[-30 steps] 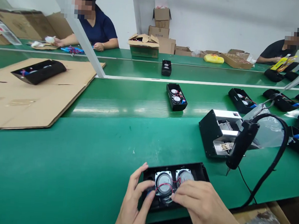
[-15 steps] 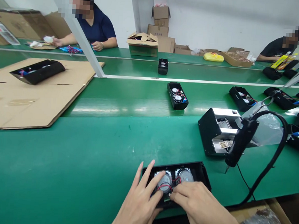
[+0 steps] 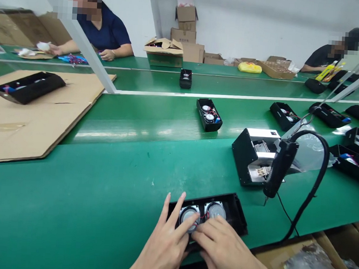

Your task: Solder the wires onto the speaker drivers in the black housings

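A black speaker case (image 3: 235, 215) lies open side up on the green bench in front of me, with two round speakers (image 3: 216, 210) in it. My left hand (image 3: 168, 241) spreads its fingers over the case's left end, some reaching the far wall and one resting by the left speaker (image 3: 189, 217). My right hand (image 3: 221, 244) has its fingers pinched together at the case's near side, close to the left hand's fingertips. Red and black wires (image 3: 204, 216) run between the speakers beside these fingers. Whatever the right fingertips grip is hidden.
A hanging electric screwdriver (image 3: 279, 167) and a black-and-silver machine (image 3: 245, 154) stand to the right. More speaker cases (image 3: 209, 115) sit on the green line behind. Flat cardboard (image 3: 42, 138) lies at left. Two people sit across the line. A box with plastic bags (image 3: 314, 264) is lower right.
The view has shifted slightly, so most things sit further left. My right hand has moved closer to my left fingers, covering the near part of the case; my left hand stays spread.
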Demonstrator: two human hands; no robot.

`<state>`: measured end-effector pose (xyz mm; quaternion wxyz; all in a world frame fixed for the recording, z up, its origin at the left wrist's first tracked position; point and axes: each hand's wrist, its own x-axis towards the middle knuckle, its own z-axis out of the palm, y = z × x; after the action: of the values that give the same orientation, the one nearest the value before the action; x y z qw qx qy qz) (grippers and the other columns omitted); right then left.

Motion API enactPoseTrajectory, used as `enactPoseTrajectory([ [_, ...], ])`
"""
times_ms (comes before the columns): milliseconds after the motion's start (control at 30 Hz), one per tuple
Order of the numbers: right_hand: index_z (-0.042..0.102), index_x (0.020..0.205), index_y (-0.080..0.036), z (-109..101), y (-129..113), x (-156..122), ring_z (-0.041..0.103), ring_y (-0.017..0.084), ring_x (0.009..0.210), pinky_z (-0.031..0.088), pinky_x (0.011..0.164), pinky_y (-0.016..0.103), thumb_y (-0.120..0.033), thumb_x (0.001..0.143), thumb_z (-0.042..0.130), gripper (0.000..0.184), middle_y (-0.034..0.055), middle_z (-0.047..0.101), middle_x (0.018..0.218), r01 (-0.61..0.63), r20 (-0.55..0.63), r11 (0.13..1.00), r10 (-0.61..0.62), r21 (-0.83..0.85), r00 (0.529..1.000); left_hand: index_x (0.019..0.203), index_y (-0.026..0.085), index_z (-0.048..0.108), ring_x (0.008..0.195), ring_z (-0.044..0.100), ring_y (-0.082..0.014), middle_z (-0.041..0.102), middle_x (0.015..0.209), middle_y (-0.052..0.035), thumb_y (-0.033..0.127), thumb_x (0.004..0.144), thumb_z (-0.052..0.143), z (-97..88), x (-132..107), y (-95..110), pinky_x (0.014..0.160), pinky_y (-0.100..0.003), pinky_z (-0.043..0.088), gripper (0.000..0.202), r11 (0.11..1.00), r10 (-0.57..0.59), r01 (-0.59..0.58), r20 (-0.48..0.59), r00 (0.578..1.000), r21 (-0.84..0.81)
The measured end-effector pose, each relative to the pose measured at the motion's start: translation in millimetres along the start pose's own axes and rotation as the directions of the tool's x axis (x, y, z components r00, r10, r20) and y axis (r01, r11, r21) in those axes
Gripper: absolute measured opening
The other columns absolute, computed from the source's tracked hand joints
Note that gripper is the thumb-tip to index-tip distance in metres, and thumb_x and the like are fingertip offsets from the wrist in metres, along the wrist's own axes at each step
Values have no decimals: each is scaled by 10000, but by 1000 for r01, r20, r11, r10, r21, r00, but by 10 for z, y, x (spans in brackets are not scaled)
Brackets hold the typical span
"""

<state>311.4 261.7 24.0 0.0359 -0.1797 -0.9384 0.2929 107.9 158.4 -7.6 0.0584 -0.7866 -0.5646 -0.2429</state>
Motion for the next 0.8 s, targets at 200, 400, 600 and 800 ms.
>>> enactPoseTrajectory([
  [200, 732, 1143, -185, -400, -43, 328, 725, 247, 984, 472, 982, 393, -90, 916, 596, 281, 86, 805, 1054, 4, 139, 996, 8, -87, 990, 900, 303, 844, 1545, 482, -444, 785, 1318, -23, 385, 798, 910, -100, 357, -407, 1298, -726, 277, 147, 936, -59, 173, 347, 936, -307],
  [400, 776, 1176, -224, -920, 82, 887, 706, 241, 749, 383, 619, 303, -233, 793, 747, 384, 51, 797, 871, -58, 271, 997, 70, -51, 960, 559, 178, 651, 888, 702, -196, 768, 1259, -3, 509, 602, 970, -367, 994, -893, 754, -296, 499, 461, 613, -120, 630, 733, 670, -476],
  [600, 745, 859, -211, -924, 104, 1030, 549, 155, 611, 286, 537, 281, -196, 707, 793, 160, -39, 614, 650, -129, 312, 989, 98, 79, 945, 562, 188, 607, 852, 609, -176, 731, 1073, 1, 459, 555, 979, -355, 1023, -870, 685, -277, 412, 461, 532, -141, 684, 743, 654, -500],
  [800, 735, 797, -205, -927, 125, 1052, 519, 132, 620, 274, 549, 272, -169, 682, 840, 160, -62, 596, 664, -156, 309, 978, 107, 139, 945, 546, 181, 561, 780, 555, -140, 723, 1072, 13, 391, 549, 964, -370, 1021, -840, 629, -270, 369, 454, 500, -175, 711, 746, 643, -495],
])
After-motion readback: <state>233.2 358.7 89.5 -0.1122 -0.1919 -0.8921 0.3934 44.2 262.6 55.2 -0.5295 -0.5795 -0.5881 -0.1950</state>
